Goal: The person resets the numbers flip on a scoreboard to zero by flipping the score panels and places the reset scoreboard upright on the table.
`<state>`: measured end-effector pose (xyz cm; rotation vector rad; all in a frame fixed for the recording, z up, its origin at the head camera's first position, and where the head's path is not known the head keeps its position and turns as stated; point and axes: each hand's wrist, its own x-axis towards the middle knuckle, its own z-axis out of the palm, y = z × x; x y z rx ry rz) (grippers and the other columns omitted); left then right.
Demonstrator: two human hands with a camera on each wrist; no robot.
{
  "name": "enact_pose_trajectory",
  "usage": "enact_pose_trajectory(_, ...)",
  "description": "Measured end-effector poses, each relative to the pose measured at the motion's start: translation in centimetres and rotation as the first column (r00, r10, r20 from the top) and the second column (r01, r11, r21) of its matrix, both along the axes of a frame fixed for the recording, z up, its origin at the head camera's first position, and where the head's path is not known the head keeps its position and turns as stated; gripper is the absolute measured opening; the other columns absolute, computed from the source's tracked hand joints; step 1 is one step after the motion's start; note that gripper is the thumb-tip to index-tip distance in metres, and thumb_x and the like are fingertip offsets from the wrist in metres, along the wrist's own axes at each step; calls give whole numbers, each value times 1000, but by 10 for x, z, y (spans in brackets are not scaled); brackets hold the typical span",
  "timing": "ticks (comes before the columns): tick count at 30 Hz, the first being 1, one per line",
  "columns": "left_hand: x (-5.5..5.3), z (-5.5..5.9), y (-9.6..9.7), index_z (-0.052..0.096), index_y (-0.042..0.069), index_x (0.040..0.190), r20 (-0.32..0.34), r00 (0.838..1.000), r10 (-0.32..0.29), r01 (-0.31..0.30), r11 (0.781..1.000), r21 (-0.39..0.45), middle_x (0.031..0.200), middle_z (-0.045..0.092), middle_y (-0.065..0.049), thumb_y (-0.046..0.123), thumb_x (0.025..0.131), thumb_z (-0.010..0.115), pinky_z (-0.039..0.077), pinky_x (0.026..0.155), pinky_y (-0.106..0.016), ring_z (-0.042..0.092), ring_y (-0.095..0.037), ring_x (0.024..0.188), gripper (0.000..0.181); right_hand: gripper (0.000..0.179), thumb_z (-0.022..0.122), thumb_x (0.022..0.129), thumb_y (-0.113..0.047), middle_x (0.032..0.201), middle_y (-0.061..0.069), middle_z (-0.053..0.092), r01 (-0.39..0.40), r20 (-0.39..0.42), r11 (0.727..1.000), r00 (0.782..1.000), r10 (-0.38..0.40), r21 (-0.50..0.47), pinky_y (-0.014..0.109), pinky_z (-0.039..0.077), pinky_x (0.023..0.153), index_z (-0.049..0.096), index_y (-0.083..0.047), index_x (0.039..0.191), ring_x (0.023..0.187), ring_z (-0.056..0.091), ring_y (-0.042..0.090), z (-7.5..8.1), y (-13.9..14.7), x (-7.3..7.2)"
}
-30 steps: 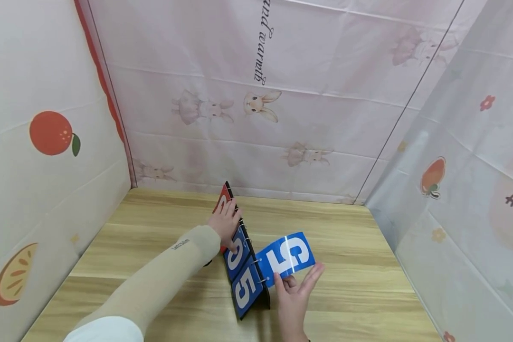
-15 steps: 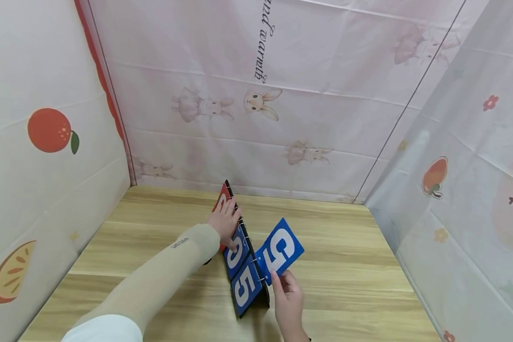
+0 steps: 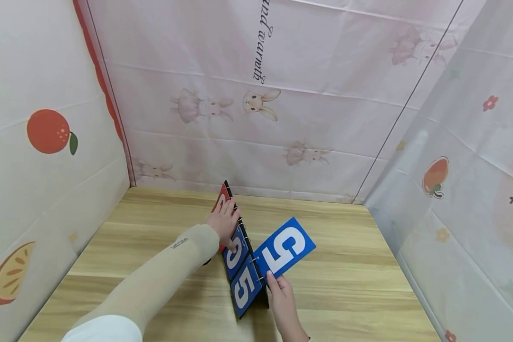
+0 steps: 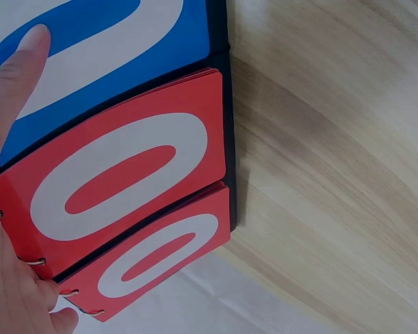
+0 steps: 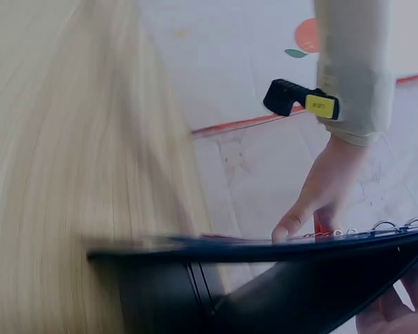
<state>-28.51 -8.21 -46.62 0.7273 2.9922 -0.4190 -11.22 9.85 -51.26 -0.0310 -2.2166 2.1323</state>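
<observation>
A black tent-shaped flip scoreboard (image 3: 262, 300) stands on the table, with number cards hung on rings along its top edge. My left hand (image 3: 223, 223) grips that top edge, its thumb lying on a blue 0 card (image 4: 90, 76). Beyond the thumb, in the left wrist view, are two red 0 cards (image 4: 118, 177). The nearest front card is a blue 5 card (image 3: 244, 287). My right hand (image 3: 284, 304) pinches a raised blue number card (image 3: 300, 254), also marked 5, by its lower edge near the rings. In the right wrist view, fingers (image 5: 397, 316) show behind the dark board.
The wood-grain table (image 3: 346, 285) extends on both sides of the scoreboard. Printed cloth (image 3: 316, 118) hangs behind and on either side. A black wrist strap with a yellow label (image 5: 320, 106) sits on my left sleeve.
The raised blue card has gone from bent to flat, and its far end has swung about. My right hand's grip has moved left, closer to the rings. My left hand stays in place.
</observation>
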Motion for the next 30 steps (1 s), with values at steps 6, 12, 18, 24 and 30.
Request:
enact_pose_trajectory(6,2,3,-1,21,6,147,1,1000,-4,4,1000,-5,152,7,-25,76,55,69,16,109,-48,11,-37,139,125,40,47,98,-24,134,14,50,-53,-127,998,990,54,16,35,36,100,55,3,127,125,43,24,-2,-1,-2)
enact_pose_trajectory(12,4,3,0,20,6,147,5,1000,-12,12,1000,-2,152,7,-25,76,56,68,17,109,-47,11,-37,139,125,29,52,95,-13,129,5,53,-45,-340,955,928,149,294,31,43,93,62,-6,122,118,49,21,-8,2,-1)
enact_pose_trajectory(18,3,2,1,23,7,146,-19,1000,-10,10,1000,11,152,10,-25,76,56,68,18,108,-47,15,-37,138,122,35,65,85,-6,143,2,39,93,-435,775,866,246,625,43,47,87,65,-19,118,120,46,25,-15,1,2)
enact_pose_trajectory(24,2,0,1,22,7,147,-4,1000,2,-2,1000,14,152,9,-24,75,56,69,16,108,-48,14,-36,138,122,34,70,80,-5,148,5,31,124,-394,643,871,295,756,43,45,89,67,-18,111,123,44,25,-10,0,5)
enact_pose_trajectory(30,2,0,2,22,8,147,11,1000,14,-14,1000,24,152,8,-23,73,56,70,15,109,-48,13,-36,139,122,35,71,82,-32,150,7,27,-6,-335,698,875,351,716,49,41,93,60,-23,114,127,39,31,-15,4,8)
